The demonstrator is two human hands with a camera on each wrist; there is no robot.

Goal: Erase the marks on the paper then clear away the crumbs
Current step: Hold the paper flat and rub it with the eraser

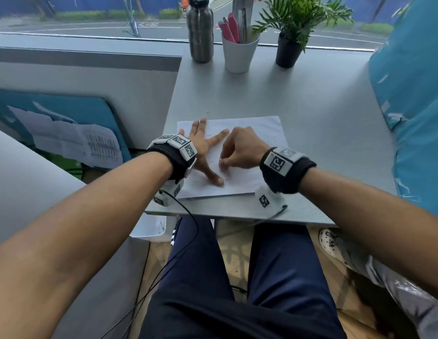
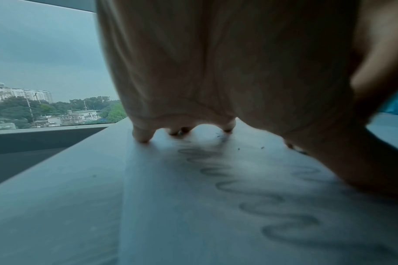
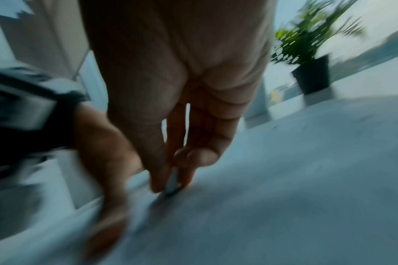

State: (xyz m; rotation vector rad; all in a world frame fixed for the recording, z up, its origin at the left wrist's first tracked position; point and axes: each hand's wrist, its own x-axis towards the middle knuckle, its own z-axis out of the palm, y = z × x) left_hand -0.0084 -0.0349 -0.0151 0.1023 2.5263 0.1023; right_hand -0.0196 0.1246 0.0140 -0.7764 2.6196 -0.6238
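Note:
A white sheet of paper lies on the grey table near its front edge. My left hand presses flat on the sheet with fingers spread. In the left wrist view, looping pencil marks run under the palm, and small dark crumbs lie near the fingertips. My right hand is curled beside the left thumb, pinching a small pale eraser whose lower end touches the paper. The right wrist view is smeared by motion.
At the table's far edge stand a metal bottle, a white cup of pens and a potted plant. A blue cushion borders the right side. Papers lie lower left; my legs are under the table.

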